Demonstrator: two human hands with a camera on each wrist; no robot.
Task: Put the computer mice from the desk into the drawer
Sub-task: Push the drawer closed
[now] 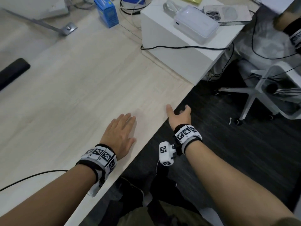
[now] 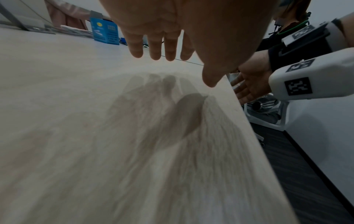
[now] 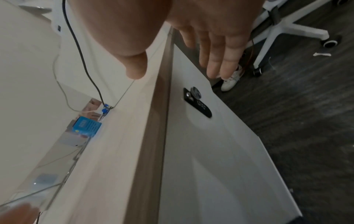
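No computer mouse shows in any view. My left hand hovers flat and open just above the pale wood desk near its right edge, holding nothing; the left wrist view shows its fingers straight over their shadow. My right hand reaches past the desk edge, open and empty, thumb over the desktop and fingers spread beside the white drawer front. That front lies flush under the desk edge and carries a black lock.
A blue box stands at the back. A white cabinet at the right bears a white device and a phone. A black pad lies left. A chair base and another person's arm are right.
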